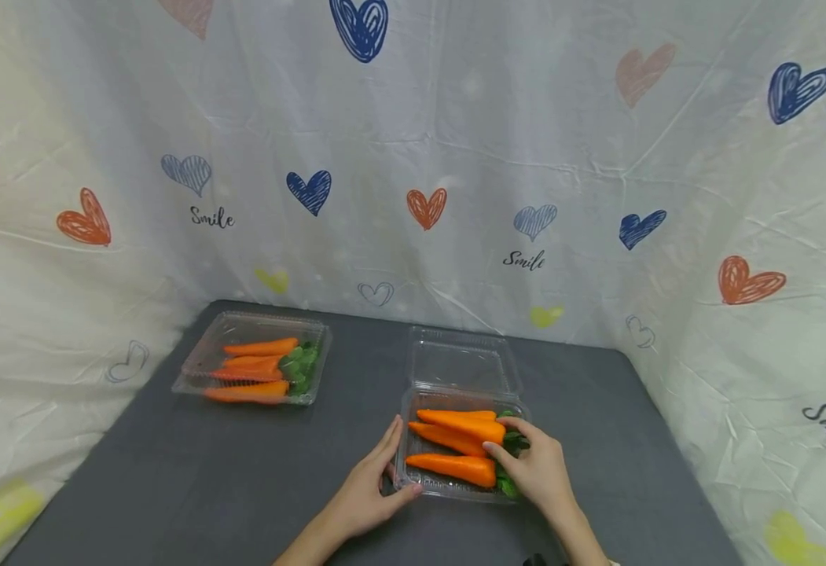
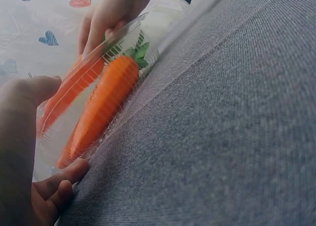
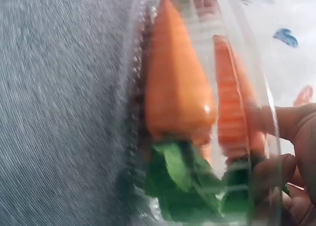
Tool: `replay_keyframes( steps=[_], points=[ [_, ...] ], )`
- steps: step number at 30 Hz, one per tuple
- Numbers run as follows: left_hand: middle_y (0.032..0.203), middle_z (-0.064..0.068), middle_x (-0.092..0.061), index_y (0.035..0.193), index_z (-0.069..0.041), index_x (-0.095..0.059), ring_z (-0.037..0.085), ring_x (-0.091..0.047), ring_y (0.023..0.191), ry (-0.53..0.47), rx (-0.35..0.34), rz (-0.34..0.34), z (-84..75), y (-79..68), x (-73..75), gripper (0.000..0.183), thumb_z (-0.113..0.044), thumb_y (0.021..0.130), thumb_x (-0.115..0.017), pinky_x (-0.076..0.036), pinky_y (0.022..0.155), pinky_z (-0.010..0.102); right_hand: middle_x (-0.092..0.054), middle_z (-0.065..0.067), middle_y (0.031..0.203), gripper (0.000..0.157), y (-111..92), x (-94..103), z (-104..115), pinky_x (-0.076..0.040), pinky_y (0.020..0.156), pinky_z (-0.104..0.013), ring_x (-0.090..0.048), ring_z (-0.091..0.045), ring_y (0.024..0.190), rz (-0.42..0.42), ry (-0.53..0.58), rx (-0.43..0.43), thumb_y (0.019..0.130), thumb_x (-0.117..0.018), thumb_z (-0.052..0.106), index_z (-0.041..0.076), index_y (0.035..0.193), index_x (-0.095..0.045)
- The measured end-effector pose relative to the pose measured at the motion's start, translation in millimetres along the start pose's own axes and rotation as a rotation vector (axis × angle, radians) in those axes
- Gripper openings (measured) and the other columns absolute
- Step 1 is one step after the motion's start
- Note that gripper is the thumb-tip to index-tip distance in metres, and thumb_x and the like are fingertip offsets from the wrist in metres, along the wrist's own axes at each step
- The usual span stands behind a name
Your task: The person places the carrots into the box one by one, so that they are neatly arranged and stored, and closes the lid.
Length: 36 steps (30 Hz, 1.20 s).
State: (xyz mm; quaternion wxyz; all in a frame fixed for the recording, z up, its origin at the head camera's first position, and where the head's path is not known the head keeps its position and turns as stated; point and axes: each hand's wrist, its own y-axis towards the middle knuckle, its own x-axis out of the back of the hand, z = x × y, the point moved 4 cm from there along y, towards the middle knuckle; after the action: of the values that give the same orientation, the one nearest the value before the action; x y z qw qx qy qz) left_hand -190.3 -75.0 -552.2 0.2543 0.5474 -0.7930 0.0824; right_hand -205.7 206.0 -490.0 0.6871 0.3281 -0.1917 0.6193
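An open clear plastic box (image 1: 448,494) holds several orange carrots with green leafy tops. My left hand (image 1: 366,491) holds the box at its front left corner, thumb at the front rim and fingers along the left side. With thumb and fingertips, my right hand (image 1: 536,464) pinches the leafy end of an upper carrot (image 1: 479,428) in the back part of the box. Nearer the front wall lies another carrot (image 1: 455,468), seen through the plastic as a carrot (image 2: 106,105) in the left wrist view. The right wrist view is blurred.
The box's hinged lid (image 1: 462,362) lies folded back behind it. At the back left, a lidded clear box (image 1: 196,354) contains more carrots and greens. Both stand on a dark grey table (image 1: 299,464), enclosed by a white curtain (image 1: 384,118) printed with hearts.
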Motion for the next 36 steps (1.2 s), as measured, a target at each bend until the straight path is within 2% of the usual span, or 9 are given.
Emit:
replay_keyframes(
  steps=[3, 7, 10, 17, 22, 24, 27, 32, 36],
  points=[
    [0.178, 0.005, -0.017, 0.172, -0.018, -0.018, 0.003, -0.05, 0.081, 0.003, -0.004, 0.002, -0.2, 0.6, -0.4, 0.099, -0.046, 0.097, -0.077, -0.045, 0.068, 0.023, -0.077, -0.001, 0.084, 0.043, -2, -6.6, 2, -0.028, 0.037, -0.023, -0.025, -0.003, 0.034, 0.035, -0.018, 0.003, 0.086, -0.091, 0.028, 0.012, 0.123, -0.077],
    [0.178, 0.003, -0.016, 0.172, -0.019, -0.018, 0.003, -0.051, 0.082, 0.004, 0.001, 0.004, -0.8, 1.0, -0.3, 0.099, -0.047, 0.097, -0.077, -0.046, 0.069, 0.023, -0.077, -0.003, 0.09, 0.042, -3, -10.3, 6, -0.028, 0.038, -0.023, -0.027, -0.003, 0.035, 0.061, -0.049, 0.019, 0.086, -0.091, 0.029, 0.011, 0.121, -0.077],
    [0.178, 0.0, -0.016, 0.172, -0.02, -0.018, 0.003, -0.051, 0.082, 0.007, 0.01, 0.004, -0.5, 2.1, -0.2, 0.099, -0.049, 0.097, -0.076, -0.046, 0.07, 0.023, -0.077, -0.007, 0.109, 0.041, -3, -9.3, 9, -0.03, 0.039, -0.024, -0.03, -0.004, 0.036, 0.082, -0.079, 0.013, 0.085, -0.092, 0.029, 0.011, 0.118, -0.078],
    [0.178, -0.002, -0.012, 0.172, -0.022, -0.015, 0.004, -0.05, 0.08, 0.005, 0.02, 0.028, 0.4, 3.4, -0.7, 0.101, -0.055, 0.097, -0.073, -0.046, 0.065, 0.023, -0.077, -0.002, 0.1, 0.04, -2, -4.7, 11, -0.037, 0.046, -0.027, -0.033, -0.009, 0.041, 0.159, -0.147, 0.0, 0.082, -0.094, 0.031, 0.015, 0.115, -0.08],
    [0.179, -0.001, -0.011, 0.172, -0.02, -0.015, 0.005, -0.05, 0.079, -0.015, 0.03, 0.037, 0.6, 3.0, 0.8, 0.101, -0.055, 0.097, -0.073, -0.044, 0.063, 0.024, -0.078, -0.005, 0.118, 0.042, -2, -8.7, 12, -0.061, 0.081, -0.043, -0.073, -0.023, 0.085, 0.136, -0.203, 0.072, 0.08, -0.094, 0.036, 0.017, 0.115, -0.083],
    [0.179, -0.001, -0.012, 0.172, -0.02, -0.015, 0.005, -0.05, 0.079, -0.016, 0.031, 0.033, 0.6, 3.3, 1.6, 0.101, -0.054, 0.097, -0.074, -0.044, 0.062, 0.024, -0.078, -0.007, 0.119, 0.044, -3, -10.1, 12, -0.06, 0.09, -0.05, -0.074, -0.03, 0.107, 0.125, -0.214, 0.088, 0.08, -0.094, 0.038, 0.016, 0.116, -0.083],
    [0.179, 0.002, -0.013, 0.172, -0.02, -0.015, 0.005, -0.05, 0.079, -0.015, 0.033, 0.026, 0.3, 3.7, 1.8, 0.1, -0.053, 0.097, -0.074, -0.044, 0.062, 0.023, -0.077, -0.01, 0.122, 0.048, -3, -10.2, 12, -0.058, 0.093, -0.053, -0.072, -0.035, 0.112, 0.12, -0.213, 0.09, 0.079, -0.094, 0.039, 0.015, 0.119, -0.082],
    [0.179, 0.005, -0.011, 0.172, -0.021, -0.016, 0.005, -0.049, 0.081, -0.04, 0.052, 0.017, -1.2, 3.9, 1.3, 0.1, -0.051, 0.097, -0.075, -0.044, 0.067, 0.024, -0.078, -0.001, 0.118, 0.059, -3, -2.9, 12, -0.059, 0.083, -0.04, -0.073, -0.024, 0.106, 0.101, -0.149, 0.06, 0.079, -0.093, 0.046, 0.016, 0.127, -0.078],
    [0.178, 0.015, -0.007, 0.172, -0.016, -0.018, 0.009, -0.054, 0.083, -0.063, 0.095, -0.027, -5.0, 4.9, 7.7, 0.1, -0.047, 0.097, -0.077, -0.044, 0.065, 0.025, -0.078, -0.002, 0.117, 0.057, -1, 13.3, 14, -0.045, 0.052, -0.028, -0.055, -0.007, 0.055, 0.065, -0.044, -0.005, 0.086, -0.088, 0.047, 0.016, 0.132, -0.076]
  ],
)
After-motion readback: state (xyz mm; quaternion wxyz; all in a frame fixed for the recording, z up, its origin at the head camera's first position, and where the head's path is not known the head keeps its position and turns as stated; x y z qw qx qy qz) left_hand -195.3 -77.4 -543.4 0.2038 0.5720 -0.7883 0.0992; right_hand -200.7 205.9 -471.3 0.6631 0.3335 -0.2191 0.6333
